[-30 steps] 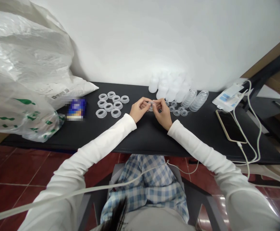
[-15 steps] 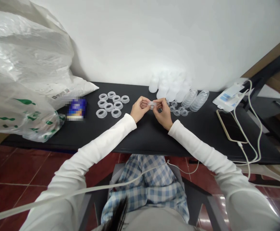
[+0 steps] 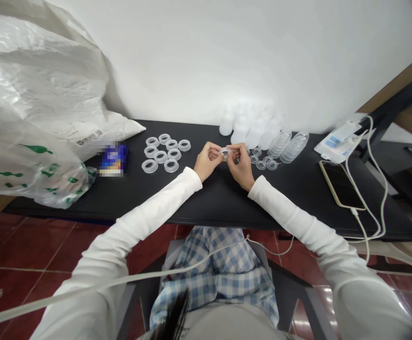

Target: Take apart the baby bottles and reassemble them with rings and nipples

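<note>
Your left hand (image 3: 207, 161) and right hand (image 3: 240, 166) are both curled closed, their fingertips (image 3: 227, 151) pinching a small clear plastic ring (image 3: 224, 152) from either side, so that it sits between them over the black table (image 3: 220, 203). Your white-sleeved forearms (image 3: 156, 212) angle inward, which appears to bring that grip to the middle of the work, in front of you. To your left, wider clear plastic rings (image 3: 161, 153) lie flat in a loose cluster. To your right, smaller clear fittings (image 3: 262, 160) sit beside two stacks of clear plastic cups (image 3: 286, 147), with translucent plastic bottles (image 3: 250, 130) behind them, near the wall (image 3: 177, 56). The parts seem grouped by kind, perhaps so that each hand can reach its own group without crossing the other.
</note>
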The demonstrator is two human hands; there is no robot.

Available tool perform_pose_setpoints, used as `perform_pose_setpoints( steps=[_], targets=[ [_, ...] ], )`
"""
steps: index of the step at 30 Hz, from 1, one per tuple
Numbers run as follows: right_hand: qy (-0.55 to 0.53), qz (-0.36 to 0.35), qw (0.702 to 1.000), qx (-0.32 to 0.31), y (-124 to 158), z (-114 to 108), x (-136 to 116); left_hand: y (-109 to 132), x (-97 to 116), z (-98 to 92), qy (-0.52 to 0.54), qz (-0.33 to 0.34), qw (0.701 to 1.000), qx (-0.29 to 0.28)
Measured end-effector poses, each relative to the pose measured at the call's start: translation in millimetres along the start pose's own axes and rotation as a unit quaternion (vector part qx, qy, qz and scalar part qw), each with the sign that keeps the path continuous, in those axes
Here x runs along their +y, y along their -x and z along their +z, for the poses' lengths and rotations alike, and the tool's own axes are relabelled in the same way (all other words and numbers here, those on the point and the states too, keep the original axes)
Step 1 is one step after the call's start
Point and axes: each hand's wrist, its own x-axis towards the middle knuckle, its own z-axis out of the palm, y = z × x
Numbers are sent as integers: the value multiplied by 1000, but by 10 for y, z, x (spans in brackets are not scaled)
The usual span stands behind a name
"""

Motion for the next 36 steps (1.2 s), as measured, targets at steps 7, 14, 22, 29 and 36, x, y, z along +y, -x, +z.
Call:
perform_pose_setpoints(
  steps=[7,14,22,29,36],
  targets=[
    [-5,-13,999,-33,-5,-1,38,-69,-23,-50,38,3,999,-26],
    [-37,8,999,-32,20,31,55,-43,-20,-32,9,-2,999,-40],
    [-50,15,999,-8,37,71,26,-34,15,-9,-2,5,1000,-20],
    [-109,58,992,-29,39,92,54,-30,-6,8,46,6,998,-37],
    [-110,62,991,-36,37,31,13,-24,40,-16,58,4,996,-68]
  ],
)
